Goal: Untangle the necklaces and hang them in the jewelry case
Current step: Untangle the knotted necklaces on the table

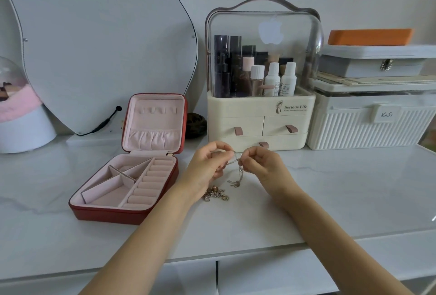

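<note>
The left hand (210, 165) and the right hand (260, 165) each pinch the tangled necklaces (236, 165) between curled fingers, chains hanging down to a heap just below the left hand, with the open red jewelry case (127, 191) to its left.

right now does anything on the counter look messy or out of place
Only the necklaces: both hands pinch a knotted chain above the counter, and more chains lie in a tangled heap below the left hand. The red jewelry case sits open with its lid hooks bare. Nothing looks spilled or damaged.
</note>
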